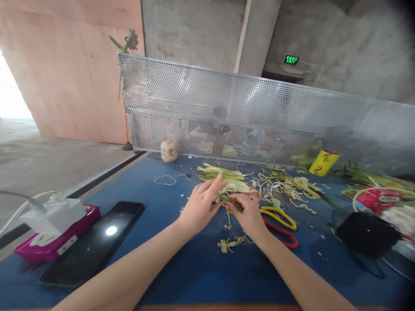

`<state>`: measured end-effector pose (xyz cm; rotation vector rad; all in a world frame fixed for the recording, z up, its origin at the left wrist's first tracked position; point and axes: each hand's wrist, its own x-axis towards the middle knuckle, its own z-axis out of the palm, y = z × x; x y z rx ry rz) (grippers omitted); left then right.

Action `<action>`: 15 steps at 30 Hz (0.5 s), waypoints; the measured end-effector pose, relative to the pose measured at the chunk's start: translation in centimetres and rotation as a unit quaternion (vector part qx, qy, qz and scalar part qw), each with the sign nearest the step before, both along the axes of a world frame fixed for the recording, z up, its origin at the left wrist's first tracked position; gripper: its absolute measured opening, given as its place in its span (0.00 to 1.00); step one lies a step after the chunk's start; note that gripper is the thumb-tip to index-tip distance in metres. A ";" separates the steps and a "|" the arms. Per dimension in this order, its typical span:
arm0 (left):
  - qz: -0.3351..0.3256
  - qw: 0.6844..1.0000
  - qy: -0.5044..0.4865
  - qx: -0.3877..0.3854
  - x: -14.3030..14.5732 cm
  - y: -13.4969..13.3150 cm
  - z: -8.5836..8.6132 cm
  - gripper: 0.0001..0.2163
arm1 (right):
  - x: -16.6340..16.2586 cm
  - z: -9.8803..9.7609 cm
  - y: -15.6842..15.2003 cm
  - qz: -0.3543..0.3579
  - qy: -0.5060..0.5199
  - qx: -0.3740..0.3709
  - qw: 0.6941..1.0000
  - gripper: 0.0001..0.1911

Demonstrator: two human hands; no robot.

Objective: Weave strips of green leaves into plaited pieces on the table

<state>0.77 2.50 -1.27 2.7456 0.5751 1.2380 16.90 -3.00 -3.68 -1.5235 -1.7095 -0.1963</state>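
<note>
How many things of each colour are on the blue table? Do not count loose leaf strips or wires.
Black: 2 (flat black phone, soft black pouch)
Yellow: 1 (tilted paper cup)
Yellow and red: 1 (plastic-handled scissors)
Magenta: 1 (plastic case)
White: 1 (charger block)
Red and white: 1 (round packet)
Beige: 1 (small roll)
Green: 1 (held leaf piece)
Total: 9

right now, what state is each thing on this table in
left hand, open, fingers straight, touching the green leaf piece
right hand, closed on the green leaf piece
green leaf piece, pinched, partly hidden by fingers
scissors, lying flat, blades hidden under the right hand
phone, lying flat, screen dark
yellow cup, tilted by the mesh screen
exit sign, lit green
</note>
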 end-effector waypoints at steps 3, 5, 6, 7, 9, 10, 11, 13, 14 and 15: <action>0.013 0.995 0.051 0.087 -0.3 0.2 0.3 0.27 | -0.2 0.0 0.1 0.006 0.000 -0.009 1.000 0.07; 0.030 0.992 0.070 0.098 -0.6 0.3 0.4 0.25 | -0.3 0.0 0.0 0.014 -0.005 -0.007 1.000 0.06; 0.043 0.992 0.074 0.094 -0.7 0.4 0.5 0.25 | -0.3 0.0 0.0 0.021 -0.008 -0.007 1.000 0.06; 0.055 0.992 0.077 0.088 -0.7 0.5 0.5 0.25 | -0.4 0.0 0.0 0.030 -0.009 -0.009 0.999 0.07; 0.066 0.991 0.084 0.078 -0.8 0.7 0.5 0.27 | -0.4 -0.1 0.0 0.049 -0.007 -0.019 0.999 0.08; 0.062 0.991 0.091 0.077 -0.9 0.8 0.5 0.29 | -0.4 -0.1 0.0 0.056 -0.006 -0.023 0.998 0.08; 0.055 0.990 0.100 0.077 -0.9 0.9 0.5 0.29 | -0.4 -0.1 0.0 0.062 -0.007 -0.025 0.998 0.08; 0.042 0.990 0.111 0.075 -0.9 0.9 0.4 0.29 | -0.4 0.0 -0.1 0.072 -0.014 -0.023 0.997 0.07; 0.038 0.991 0.109 0.070 -0.9 0.9 0.4 0.29 | -0.4 0.1 -0.2 0.075 -0.019 -0.021 0.997 0.07; 0.035 0.993 0.101 0.060 -0.9 0.9 0.4 0.29 | -0.4 0.3 -0.3 0.076 -0.023 -0.018 0.997 0.07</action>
